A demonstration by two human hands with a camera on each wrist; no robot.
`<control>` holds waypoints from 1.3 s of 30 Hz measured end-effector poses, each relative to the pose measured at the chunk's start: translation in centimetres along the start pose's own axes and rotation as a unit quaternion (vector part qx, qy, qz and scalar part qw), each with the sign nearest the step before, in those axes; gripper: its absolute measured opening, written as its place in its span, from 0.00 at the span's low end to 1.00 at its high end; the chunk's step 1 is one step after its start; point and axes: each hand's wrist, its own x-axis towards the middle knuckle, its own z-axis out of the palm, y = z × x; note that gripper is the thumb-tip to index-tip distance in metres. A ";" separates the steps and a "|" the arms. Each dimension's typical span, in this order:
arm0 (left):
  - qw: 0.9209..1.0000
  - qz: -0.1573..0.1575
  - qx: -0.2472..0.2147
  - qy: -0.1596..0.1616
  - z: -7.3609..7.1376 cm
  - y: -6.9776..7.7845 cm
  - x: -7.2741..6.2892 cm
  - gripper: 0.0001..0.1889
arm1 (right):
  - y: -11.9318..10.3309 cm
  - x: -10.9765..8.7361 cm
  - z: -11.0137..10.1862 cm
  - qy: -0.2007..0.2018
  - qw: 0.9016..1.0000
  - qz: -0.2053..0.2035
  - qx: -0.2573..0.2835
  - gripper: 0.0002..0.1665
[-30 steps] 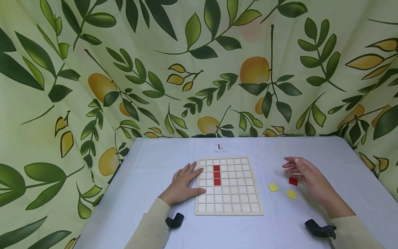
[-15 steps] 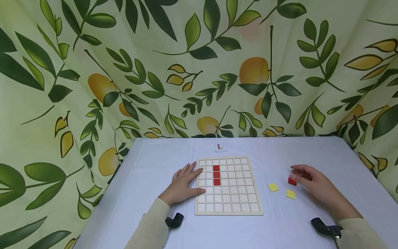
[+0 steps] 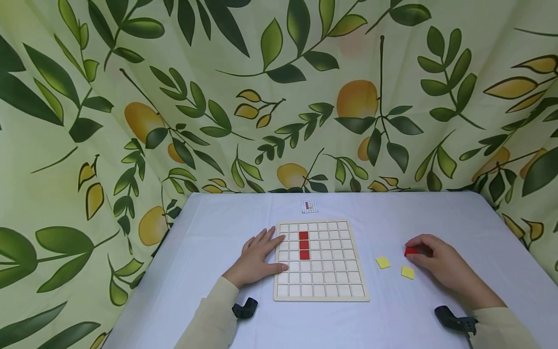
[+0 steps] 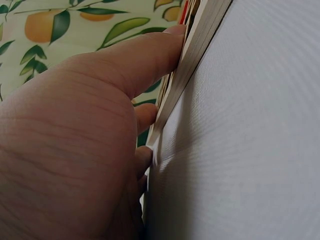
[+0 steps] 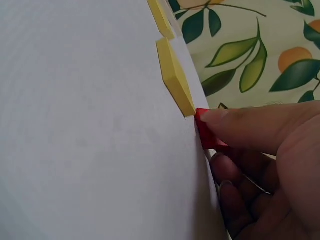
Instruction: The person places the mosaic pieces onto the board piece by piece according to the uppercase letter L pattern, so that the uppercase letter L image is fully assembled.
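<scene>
My right hand (image 3: 440, 257) pinches a red square tile (image 3: 410, 251) between thumb and fingers, close over the white cloth. In the right wrist view the thumb covers part of this red tile (image 5: 205, 131). Two yellow square tiles lie near it: one yellow tile (image 3: 408, 272) just in front of the hand, another yellow tile (image 3: 383, 262) farther left. My left hand (image 3: 257, 257) rests with spread fingers on the left edge of a pale wooden grid board (image 3: 321, 299). Three red tiles (image 3: 303, 245) sit in a column in the board's upper left part.
A small card (image 3: 309, 206) printed with a grid and a coloured pattern lies behind the board. White cloth (image 3: 196, 242) covers the table. A leaf-and-fruit patterned curtain (image 3: 279, 106) hangs behind. Each wrist wears a black device (image 3: 455, 320).
My right hand has come down and its fingers have closed around the red tile on the right. The left hand and the board have stayed put.
</scene>
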 end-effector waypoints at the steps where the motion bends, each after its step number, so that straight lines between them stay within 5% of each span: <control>1: 1.000 0.000 0.000 0.000 0.0 0.0 0.0 0.49 | -0.2 0.0 0.0 0.002 1.000 0.004 0.001 0.13; 19: 1.000 0.004 -0.002 0.001 -0.2 0.0 -0.1 0.49 | -5.5 -0.4 2.6 0.002 0.994 -0.043 0.100 0.08; 39: 1.000 0.002 -0.002 -0.001 -0.1 0.0 -0.1 0.48 | -10.8 0.3 7.6 -0.062 0.978 -0.104 0.169 0.08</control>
